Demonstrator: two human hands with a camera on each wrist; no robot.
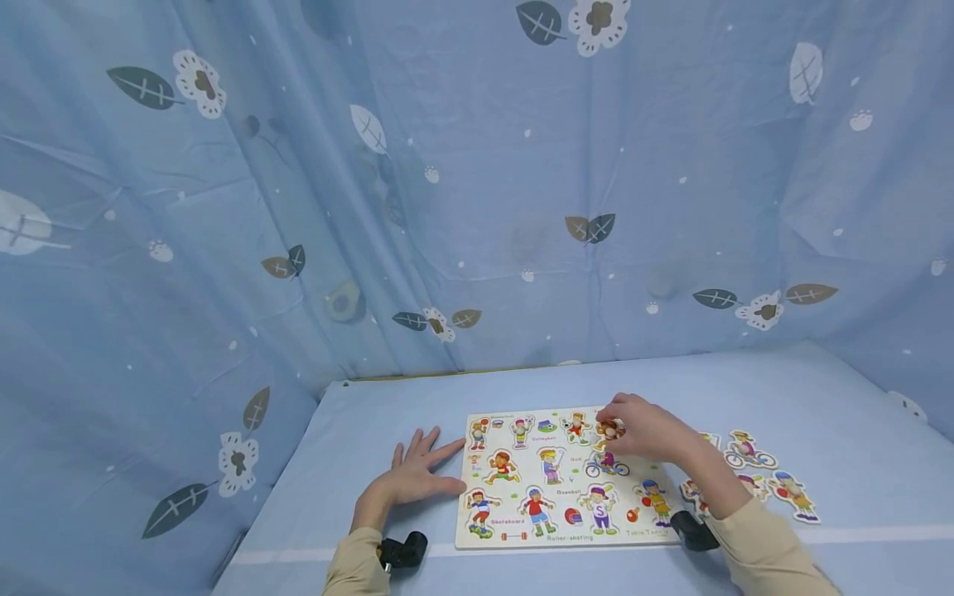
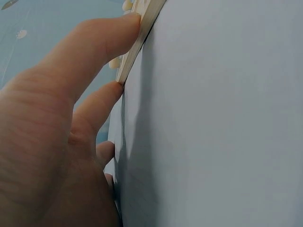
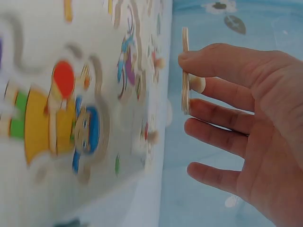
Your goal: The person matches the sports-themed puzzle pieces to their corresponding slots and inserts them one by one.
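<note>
A wooden peg puzzle board (image 1: 514, 534) with printed sports figures lies flat on the table. My left hand (image 1: 412, 476) rests at its left side, thumb and fingers extended; in the left wrist view, the thumb (image 2: 109, 35) and a fingertip touch the board's edge (image 2: 142, 45). Above the upper right part of the board, my right hand (image 1: 647, 426) holds a thin wooden puzzle piece (image 3: 185, 90), seen edge-on in the right wrist view. A round knob (image 3: 198, 84) sticks out from the piece towards the palm. The picture on the piece is turned from the right wrist camera.
Several loose puzzle pieces lie right of the board, among them a cyclist (image 1: 749, 451) and a figure in yellow (image 1: 794, 497); my right forearm partly covers others. A blue patterned curtain (image 1: 477, 182) hangs behind the table (image 1: 402, 397).
</note>
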